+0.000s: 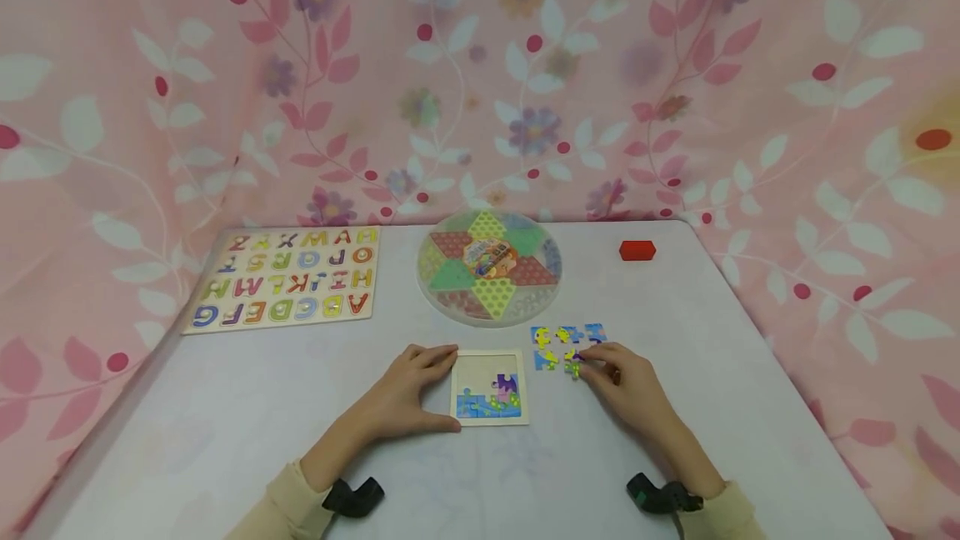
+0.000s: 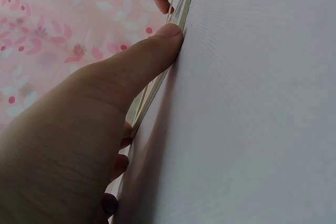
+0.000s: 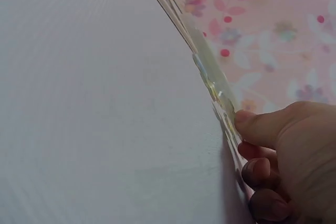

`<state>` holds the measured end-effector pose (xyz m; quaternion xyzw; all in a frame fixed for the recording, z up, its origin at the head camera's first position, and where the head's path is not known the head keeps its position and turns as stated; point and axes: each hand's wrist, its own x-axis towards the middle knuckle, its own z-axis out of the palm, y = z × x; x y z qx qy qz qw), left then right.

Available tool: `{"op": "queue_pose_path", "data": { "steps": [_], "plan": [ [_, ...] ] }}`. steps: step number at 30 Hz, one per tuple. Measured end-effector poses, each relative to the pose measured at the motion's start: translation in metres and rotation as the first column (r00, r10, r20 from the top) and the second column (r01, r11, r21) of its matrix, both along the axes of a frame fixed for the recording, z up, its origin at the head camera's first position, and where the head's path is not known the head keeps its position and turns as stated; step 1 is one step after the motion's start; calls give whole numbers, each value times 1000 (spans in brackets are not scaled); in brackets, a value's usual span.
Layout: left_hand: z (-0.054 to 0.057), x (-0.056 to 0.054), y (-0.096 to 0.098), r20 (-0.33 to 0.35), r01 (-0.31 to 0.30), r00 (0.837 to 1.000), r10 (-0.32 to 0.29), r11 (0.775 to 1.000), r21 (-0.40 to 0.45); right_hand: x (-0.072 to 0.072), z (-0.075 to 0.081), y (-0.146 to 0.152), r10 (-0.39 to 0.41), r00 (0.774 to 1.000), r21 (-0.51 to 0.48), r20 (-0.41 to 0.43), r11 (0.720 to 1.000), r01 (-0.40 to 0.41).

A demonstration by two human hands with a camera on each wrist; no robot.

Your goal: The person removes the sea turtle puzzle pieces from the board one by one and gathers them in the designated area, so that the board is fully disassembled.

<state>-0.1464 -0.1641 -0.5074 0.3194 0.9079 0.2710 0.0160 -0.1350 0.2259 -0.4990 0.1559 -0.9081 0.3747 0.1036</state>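
A square wooden puzzle tray (image 1: 489, 422) lies on the table, with several blue, purple and pink pieces fitted along its bottom and right. My left hand (image 1: 408, 390) grips its left side, thumb at the near corner and fingers at the far one. In the left wrist view the thumb (image 2: 157, 45) presses the tray's edge. Right of the tray, my right hand (image 1: 626, 377) pinches a green and yellow jigsaw piece (image 1: 572, 370) between thumb and fingers. Several loose jigsaw pieces (image 1: 545, 361) lie beside it, some partly behind the fingers. The right wrist view shows the thumb (image 3: 257, 124) low at the pieces.
A wooden alphabet board (image 1: 285, 277) lies at the back left. Behind the tray is a round Chinese checkers board (image 1: 491, 269). A red block (image 1: 637, 251) sits at the back right. Pink flowered cloth (image 1: 480, 82) hangs behind the white table (image 1: 225, 423).
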Motion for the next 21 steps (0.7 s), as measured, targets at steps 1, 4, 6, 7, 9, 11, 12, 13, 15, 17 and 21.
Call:
{"op": "queue_pose_path", "data": {
  "steps": [1,4,6,7,9,11,12,13,15,17,21],
  "plan": [
    [0,0,0,2,0,1000,0,1000,0,-1,-1,0,2,1000,-4,-15,1000,-2],
    [-2,1,-1,-3,2,1000,-2,1000,3,-4,-5,-1,2,999,-8,-39,1000,-2],
    [-2,1,-1,-11,2,1000,-2,1000,4,-6,-6,-2,1,999,-9,-48,1000,-1],
    [-3,1,-1,-13,2,1000,-2,1000,3,-7,-6,-2,0,999,-9,-50,1000,-1],
    [-2,1,-1,-15,0,1000,0,1000,-2,-8,-7,-3,-1,998,-7,-58,1000,0],
    [-1,0,-1,-10,-1,1000,1,1000,-5,-10,-8,-3,2,997,-5,-74,1000,-2],
    [0,0,-1,-6,0,1000,0,1000,-4,-10,-8,-3,4,997,-3,-82,1000,-4],
    [0,0,-1,-4,-1,1000,1,1000,-7,-11,-9,-3,7,996,0,-93,1000,-7],
    [2,0,-1,-4,1,1000,-1,1000,-7,-12,-10,-3,12,993,11,-117,1000,-11],
    [2,0,-1,-3,2,1000,-2,1000,-7,-13,-10,-2,14,992,16,-126,1000,-12],
    [2,1,0,4,2,1000,-2,1000,-9,-13,-10,-2,12,993,21,-122,1000,-9]
  ]
}}
